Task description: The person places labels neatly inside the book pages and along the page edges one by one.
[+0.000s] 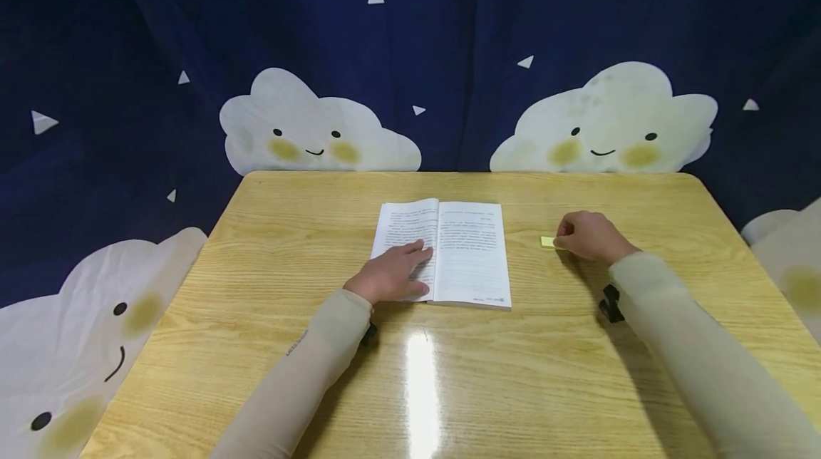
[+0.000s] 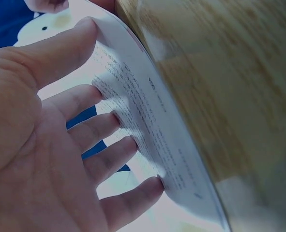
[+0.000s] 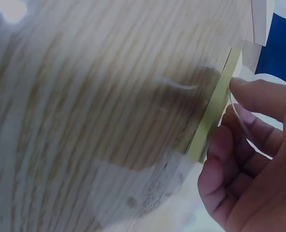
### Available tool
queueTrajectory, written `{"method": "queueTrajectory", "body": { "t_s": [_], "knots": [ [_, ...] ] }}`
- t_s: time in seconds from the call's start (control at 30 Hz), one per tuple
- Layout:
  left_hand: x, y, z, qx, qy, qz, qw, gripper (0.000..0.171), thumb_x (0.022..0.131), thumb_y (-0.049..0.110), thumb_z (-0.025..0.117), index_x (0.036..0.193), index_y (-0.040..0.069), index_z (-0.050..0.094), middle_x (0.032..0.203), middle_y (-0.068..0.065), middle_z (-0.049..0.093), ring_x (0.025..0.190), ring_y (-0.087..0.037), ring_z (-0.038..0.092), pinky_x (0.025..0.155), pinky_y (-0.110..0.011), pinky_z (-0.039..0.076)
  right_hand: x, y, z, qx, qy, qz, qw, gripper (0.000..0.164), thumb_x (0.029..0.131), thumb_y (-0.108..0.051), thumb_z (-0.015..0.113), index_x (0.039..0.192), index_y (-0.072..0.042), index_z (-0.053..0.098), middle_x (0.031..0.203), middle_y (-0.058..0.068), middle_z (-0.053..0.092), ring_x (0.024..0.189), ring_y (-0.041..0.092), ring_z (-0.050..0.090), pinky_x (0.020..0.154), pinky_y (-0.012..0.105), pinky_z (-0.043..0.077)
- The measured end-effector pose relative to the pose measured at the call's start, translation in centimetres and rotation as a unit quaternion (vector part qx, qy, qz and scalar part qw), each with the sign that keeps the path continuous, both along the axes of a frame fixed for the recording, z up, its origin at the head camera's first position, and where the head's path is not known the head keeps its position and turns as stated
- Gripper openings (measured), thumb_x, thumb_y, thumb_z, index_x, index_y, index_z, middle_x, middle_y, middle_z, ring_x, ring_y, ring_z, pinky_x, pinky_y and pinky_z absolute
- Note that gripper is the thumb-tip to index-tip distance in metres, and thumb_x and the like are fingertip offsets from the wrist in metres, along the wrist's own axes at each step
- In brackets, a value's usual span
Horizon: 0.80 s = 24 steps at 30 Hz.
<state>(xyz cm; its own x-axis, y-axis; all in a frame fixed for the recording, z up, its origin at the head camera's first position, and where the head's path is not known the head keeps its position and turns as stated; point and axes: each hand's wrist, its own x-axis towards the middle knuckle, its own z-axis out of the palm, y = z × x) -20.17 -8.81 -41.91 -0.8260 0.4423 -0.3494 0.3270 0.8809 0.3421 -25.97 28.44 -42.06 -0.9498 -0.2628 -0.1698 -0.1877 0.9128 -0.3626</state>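
An open book (image 1: pixel 473 270) with printed pages lies on the table. Across its left page rests my left hand (image 1: pixel 391 272), fingers spread and nearly straight; the left wrist view shows the fingertips (image 2: pixel 128 144) touching the paper. To the right of the book, my right hand (image 1: pixel 590 234) is at a small yellow sticky note pad (image 1: pixel 547 241). Seen from the right wrist, the pad (image 3: pixel 213 111) sits flat on the wood, and my thumb and curled fingers pinch a thin sticky note (image 3: pixel 238 116) lifted at its edge. Part of the pad is hidden behind the fingers.
The wooden table (image 1: pixel 288 245) reaches back to a dark blue curtain (image 1: pixel 449 31) printed with white clouds and triangles. A bright light reflection (image 1: pixel 421 388) falls on the tabletop in front of the book.
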Motion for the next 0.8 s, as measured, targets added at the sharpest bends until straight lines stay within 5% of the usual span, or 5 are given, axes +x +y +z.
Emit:
{"method": "queueTrajectory", "body": {
  "t_s": [0.8],
  "knots": [
    [0.0, 0.0, 0.1, 0.0, -0.005, 0.001, 1.0, 0.071, 0.096, 0.039, 0.064, 0.157, 0.026, 0.03, 0.168, 0.003, 0.019, 0.154, -0.029, 0.025, 0.12, -0.048, 0.032, -0.2, 0.0, 1.1, -0.021, -0.042, -0.036, 0.998, 0.016, 0.086, -0.012, 0.062, 0.085, 0.002, 0.068, 0.078, 0.012, 0.066, 0.067, 0.02, 0.051, 0.058, 0.028, 0.039]
  ]
}}
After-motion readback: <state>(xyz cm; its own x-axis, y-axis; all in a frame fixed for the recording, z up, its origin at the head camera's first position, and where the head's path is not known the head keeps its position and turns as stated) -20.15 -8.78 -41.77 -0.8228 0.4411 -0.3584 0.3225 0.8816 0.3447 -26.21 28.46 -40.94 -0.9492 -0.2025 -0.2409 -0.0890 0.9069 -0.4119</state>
